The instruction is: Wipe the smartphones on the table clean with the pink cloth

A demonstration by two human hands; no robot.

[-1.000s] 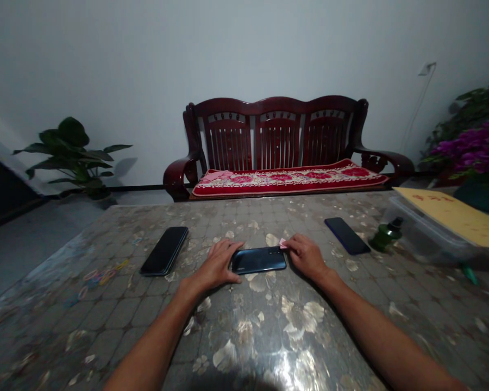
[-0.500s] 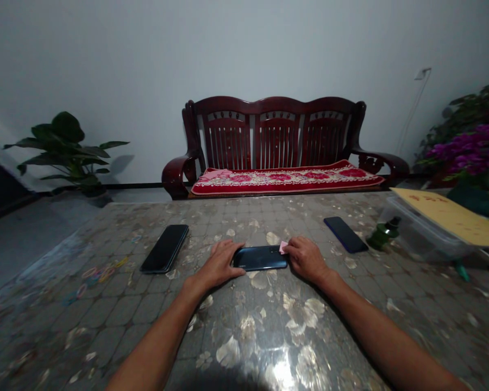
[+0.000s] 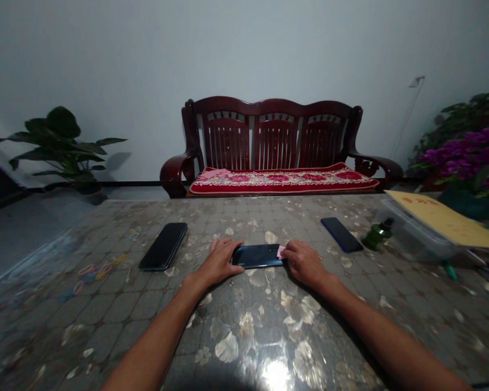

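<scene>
A dark blue phone (image 3: 257,256) lies lengthwise on the patterned table, its back facing up. My left hand (image 3: 220,260) grips the phone's left end, thumb at the near edge and fingers at the far edge. Pinched in my right hand (image 3: 303,262) is a small pink cloth (image 3: 281,252), pressed on the phone's right end beside the camera lenses. My fingers cover part of the cloth. To the left rests a stack of black phones (image 3: 163,246), and a single dark phone (image 3: 341,234) lies on the right.
A green bottle (image 3: 377,234) stands by a clear plastic box (image 3: 411,233) topped with a yellow envelope (image 3: 444,216). Colourful rubber bands (image 3: 92,274) are scattered at left. Beyond the table (image 3: 118,326) are a wooden bench (image 3: 277,130) and a potted plant (image 3: 65,146).
My right hand has slid the pink cloth slightly left along the phone's right end. My left hand keeps its hold. The whole view has shifted a little.
</scene>
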